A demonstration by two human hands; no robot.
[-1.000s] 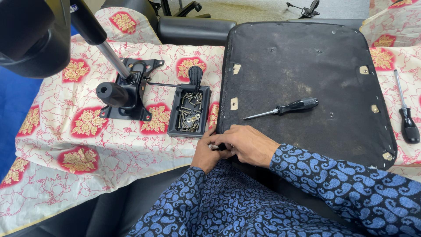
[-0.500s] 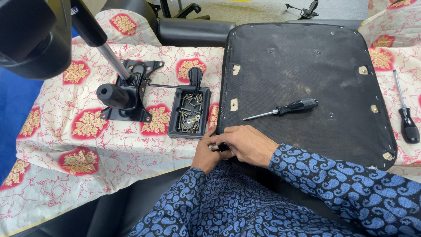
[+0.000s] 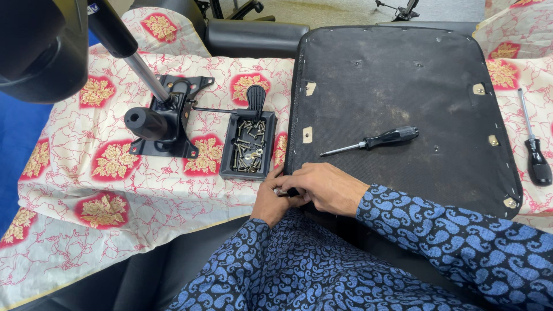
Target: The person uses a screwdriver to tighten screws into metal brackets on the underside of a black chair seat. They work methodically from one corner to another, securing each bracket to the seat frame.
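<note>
Pinching a small dark part at the near left corner of an upturned chair seat, both hands pressed together.

Right hand [image 3: 325, 187] lies over the left hand [image 3: 271, 201], fingers [image 3: 299, 183] of both curled together around the small dark part [image 3: 290, 193]; what it is cannot be told, being mostly hidden. The hands meet at the front edge of the black seat pan [image 3: 403, 75], whose underside faces up. On it, just beyond the knuckles, rests a black-handled screwdriver [image 3: 371, 140]. Left of the hands sits a black tray of screws [image 3: 249, 147], then a chair tilt mechanism [image 3: 167, 118] on the floral cloth [image 3: 86, 173] covering the bench. A second screwdriver [image 3: 534, 147] lies at far right.
</note>
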